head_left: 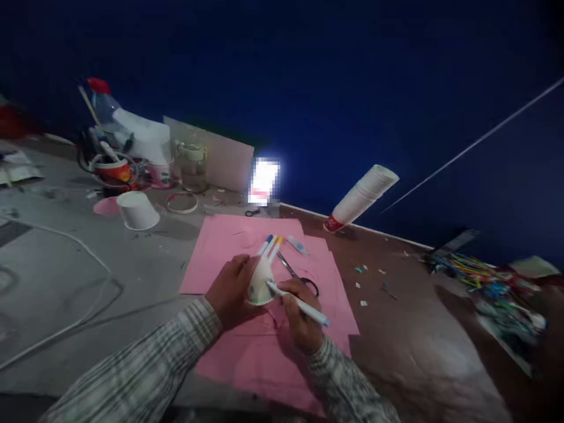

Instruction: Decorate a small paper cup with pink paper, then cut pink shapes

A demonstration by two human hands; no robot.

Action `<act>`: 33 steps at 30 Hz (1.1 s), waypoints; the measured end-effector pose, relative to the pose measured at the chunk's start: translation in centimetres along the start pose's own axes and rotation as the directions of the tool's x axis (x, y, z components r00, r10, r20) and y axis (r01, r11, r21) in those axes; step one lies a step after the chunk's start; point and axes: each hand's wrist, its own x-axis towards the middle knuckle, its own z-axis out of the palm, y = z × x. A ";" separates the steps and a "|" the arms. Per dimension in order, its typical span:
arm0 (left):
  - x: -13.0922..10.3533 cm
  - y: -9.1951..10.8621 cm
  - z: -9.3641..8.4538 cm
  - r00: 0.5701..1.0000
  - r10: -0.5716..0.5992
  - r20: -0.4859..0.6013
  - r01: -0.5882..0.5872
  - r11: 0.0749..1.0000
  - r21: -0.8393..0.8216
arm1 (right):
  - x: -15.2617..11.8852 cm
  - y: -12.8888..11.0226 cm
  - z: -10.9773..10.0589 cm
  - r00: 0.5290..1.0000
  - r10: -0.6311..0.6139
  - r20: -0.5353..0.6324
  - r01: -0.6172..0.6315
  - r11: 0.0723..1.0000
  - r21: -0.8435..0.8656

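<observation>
The left hand [233, 288] grips a white cup [261, 279] over the pink sheets [207, 252]; the right hand [304, 320] pinches a marker [308, 310] against its side. Should the cup turn in that hold, the stroke could skid. The red cup [333, 224] under the leaning stack [365, 194] bears marks (lettering, perhaps), too blurred from where I stand.

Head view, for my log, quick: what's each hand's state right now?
Left hand: closed, holding a white cup.
Right hand: closed, holding a marker.

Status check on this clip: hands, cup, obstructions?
Left hand holding white cup. Right hand holding marker, tip at cup. Scissors close beside, on pink paper.
</observation>
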 end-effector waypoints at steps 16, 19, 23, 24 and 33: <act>0.1 0.2 0.0 0.997 0.012 -0.071 -0.011 1.000 0.010 | -0.2 0.1 0.1 0.998 0.062 0.011 -0.062 0.997 0.039; 0.0 0.2 0.0 0.998 0.018 -0.068 -0.017 1.000 0.009 | -0.1 0.1 0.1 0.998 0.066 0.021 -0.067 0.996 0.064; -0.1 0.1 0.0 0.999 -0.002 -0.047 0.002 1.000 0.002 | 0.0 0.0 0.1 0.998 0.067 0.012 -0.068 0.996 0.053; -0.1 0.1 0.1 0.999 -0.008 -0.046 0.008 1.000 0.001 | 0.0 0.1 0.1 0.998 0.068 0.007 -0.068 0.996 0.049; 0.0 0.1 -0.1 0.998 0.035 -0.060 -0.033 0.999 0.032 | -0.3 0.3 0.2 0.996 0.094 0.009 -0.095 0.994 0.051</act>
